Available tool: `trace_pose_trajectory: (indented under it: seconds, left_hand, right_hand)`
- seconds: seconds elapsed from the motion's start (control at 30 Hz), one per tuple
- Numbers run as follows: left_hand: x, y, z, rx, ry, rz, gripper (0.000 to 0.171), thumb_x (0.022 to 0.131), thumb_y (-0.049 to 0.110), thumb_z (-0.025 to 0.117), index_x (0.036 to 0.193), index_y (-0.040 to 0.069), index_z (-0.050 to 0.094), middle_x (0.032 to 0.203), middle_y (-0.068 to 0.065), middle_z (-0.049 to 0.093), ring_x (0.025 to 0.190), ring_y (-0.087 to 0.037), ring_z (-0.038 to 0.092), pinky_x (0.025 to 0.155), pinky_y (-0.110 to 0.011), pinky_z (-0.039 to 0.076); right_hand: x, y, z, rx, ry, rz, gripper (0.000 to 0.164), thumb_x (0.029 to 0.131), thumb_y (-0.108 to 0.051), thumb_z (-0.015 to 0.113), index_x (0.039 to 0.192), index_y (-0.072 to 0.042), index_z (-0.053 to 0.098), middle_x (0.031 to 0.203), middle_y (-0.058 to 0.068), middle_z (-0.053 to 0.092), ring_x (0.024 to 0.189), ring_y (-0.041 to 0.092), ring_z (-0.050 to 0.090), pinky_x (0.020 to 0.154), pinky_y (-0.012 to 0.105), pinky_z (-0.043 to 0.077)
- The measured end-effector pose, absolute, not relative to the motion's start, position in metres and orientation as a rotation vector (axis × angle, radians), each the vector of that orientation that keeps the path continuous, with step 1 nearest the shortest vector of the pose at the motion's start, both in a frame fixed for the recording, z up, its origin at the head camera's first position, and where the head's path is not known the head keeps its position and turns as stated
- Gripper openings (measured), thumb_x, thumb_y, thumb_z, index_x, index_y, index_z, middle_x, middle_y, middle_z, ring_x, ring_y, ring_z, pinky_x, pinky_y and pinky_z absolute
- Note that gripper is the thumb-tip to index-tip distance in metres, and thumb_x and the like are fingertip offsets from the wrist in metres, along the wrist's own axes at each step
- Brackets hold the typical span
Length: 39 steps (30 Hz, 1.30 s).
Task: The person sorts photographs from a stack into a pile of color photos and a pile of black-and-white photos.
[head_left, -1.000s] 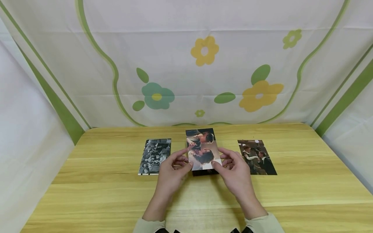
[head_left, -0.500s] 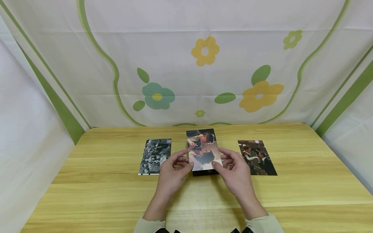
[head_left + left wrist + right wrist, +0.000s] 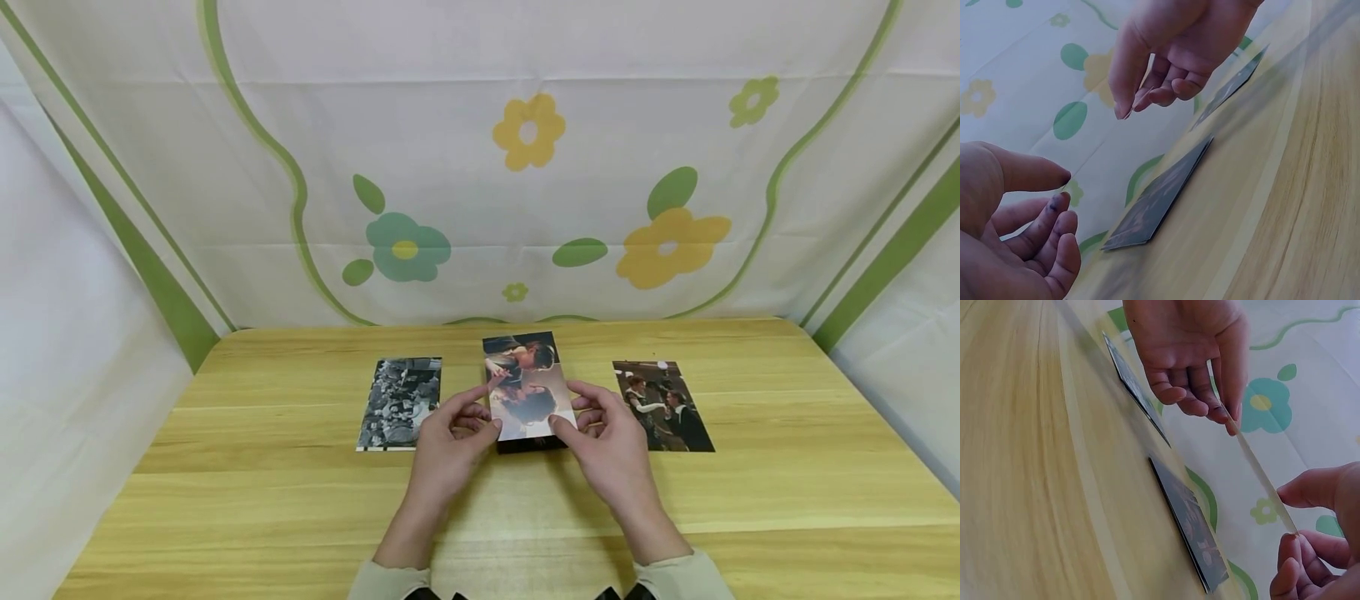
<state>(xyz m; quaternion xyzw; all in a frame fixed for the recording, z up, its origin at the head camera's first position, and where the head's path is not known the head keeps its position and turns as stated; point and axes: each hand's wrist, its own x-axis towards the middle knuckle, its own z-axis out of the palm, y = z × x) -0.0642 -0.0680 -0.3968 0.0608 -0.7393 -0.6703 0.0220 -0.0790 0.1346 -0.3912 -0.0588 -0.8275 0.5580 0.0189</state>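
A colour photo card point(image 3: 529, 392) of two people in profile, turned sideways, is held up between both hands. My left hand point(image 3: 452, 442) pinches its lower left side between thumb and fingers. On the opposite side, my right hand point(image 3: 606, 440) pinches the lower right corner. The right wrist view catches the held card point(image 3: 1261, 472) almost edge-on, raised above the table. Beneath it lies a dark photo card point(image 3: 1188, 531), or a thin stack of them; in the head view only its front strip point(image 3: 531, 446) shows, the rest covered by the held card.
A black-and-white photo card point(image 3: 401, 404) of a crowd lies left of the hands. To the right lies a colour photo card point(image 3: 666, 408) of two people. The wooden table point(image 3: 262, 500) meets a white flowered cloth point(image 3: 465, 167) at its back edge.
Both hands have drifted very slightly to the right with the held photo card. Their grip stays the same, and the cards on the table have not moved.
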Motion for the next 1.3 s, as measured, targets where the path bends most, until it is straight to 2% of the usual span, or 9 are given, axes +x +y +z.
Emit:
trace_pose_trajectory:
  seconds: [0.27,0.43,0.63,0.7,0.83,0.93,1.03,1.2,1.3]
  left_hand:
    - [-0.077,-0.041,-0.399,0.01,-2.368,-2.061,0.052,0.094,0.002,0.076,0.142,0.019,0.071,0.108,-0.013,0.07,0.092,-0.015,0.061,0.078,-0.022,0.053]
    - [-0.084,-0.021,-0.4,-0.043,-2.39,-2.085,0.051,0.096,0.001,0.073,0.143,0.019,0.071,0.107,-0.011,0.07,0.089,-0.014,0.06,0.074,-0.021,0.052]
    - [-0.089,0.011,-0.4,-0.113,-2.448,-2.097,0.055,0.096,0.0,0.071,0.146,0.024,0.069,0.107,-0.005,0.068,0.087,-0.01,0.059,0.072,-0.019,0.049]
    - [-0.092,0.023,-0.4,-0.127,-2.465,-2.121,0.058,0.096,-0.001,0.072,0.147,0.026,0.067,0.108,-0.003,0.068,0.087,-0.008,0.059,0.072,-0.018,0.05]
    - [-0.097,0.047,-0.399,-0.13,-2.486,-2.204,0.062,0.094,-0.002,0.074,0.147,0.03,0.067,0.108,0.002,0.067,0.086,-0.006,0.059,0.07,-0.017,0.051]
    - [-0.099,0.06,-0.398,-0.121,-2.486,-2.257,0.062,0.094,-0.003,0.075,0.146,0.03,0.068,0.105,0.004,0.067,0.085,-0.005,0.059,0.069,-0.017,0.051]
    - [-0.101,0.067,-0.397,-0.119,-2.501,-2.275,0.058,0.095,-0.001,0.075,0.145,0.028,0.069,0.104,0.004,0.067,0.086,-0.004,0.059,0.069,-0.018,0.05]
    - [-0.106,0.07,-0.399,-0.109,-2.495,-2.304,0.055,0.095,-0.003,0.073,0.143,0.024,0.07,0.103,0.003,0.068,0.086,-0.005,0.06,0.067,-0.019,0.049]
    - [-0.108,0.071,-0.402,-0.09,-2.49,-2.31,0.057,0.094,-0.005,0.073,0.143,0.023,0.07,0.102,0.002,0.067,0.085,-0.006,0.059,0.067,-0.018,0.049]
  right_hand:
    - [-0.079,0.162,-0.394,-0.28,-2.591,1.679,0.053,0.094,-0.015,0.082,0.144,-0.016,0.066,0.126,0.009,0.067,0.095,0.009,0.06,0.077,0.017,0.052]
    - [-0.081,0.183,-0.397,-0.323,-2.586,1.616,0.052,0.094,-0.014,0.082,0.143,-0.015,0.067,0.125,0.007,0.066,0.092,0.005,0.059,0.076,0.015,0.052]
    - [-0.08,0.214,-0.399,-0.434,-2.587,1.517,0.05,0.093,-0.014,0.084,0.141,-0.014,0.068,0.12,0.004,0.069,0.089,0.003,0.057,0.073,0.013,0.051]
    - [-0.079,0.225,-0.4,-0.479,-2.589,1.476,0.05,0.093,-0.016,0.084,0.141,-0.013,0.069,0.116,0.0,0.069,0.089,0.002,0.057,0.073,0.013,0.05]
    - [-0.077,0.247,-0.403,-0.554,-2.596,1.397,0.051,0.094,-0.023,0.084,0.142,-0.014,0.069,0.107,-0.016,0.067,0.089,-0.002,0.057,0.072,0.012,0.05]
    - [-0.075,0.262,-0.404,-0.609,-2.601,1.372,0.053,0.095,-0.028,0.083,0.143,-0.014,0.068,0.101,-0.028,0.063,0.088,-0.006,0.056,0.07,0.012,0.05]
    - [-0.074,0.273,-0.404,-0.646,-2.606,1.361,0.054,0.095,-0.031,0.083,0.144,-0.014,0.068,0.097,-0.035,0.061,0.087,-0.008,0.056,0.068,0.014,0.05]
    - [-0.077,0.277,-0.406,-0.671,-2.61,1.376,0.053,0.095,-0.031,0.084,0.143,-0.016,0.068,0.097,-0.035,0.062,0.087,-0.008,0.057,0.066,0.018,0.05]
    - [-0.08,0.276,-0.408,-0.666,-2.621,1.385,0.053,0.095,-0.031,0.084,0.143,-0.014,0.068,0.097,-0.029,0.064,0.088,-0.006,0.057,0.067,0.018,0.05]
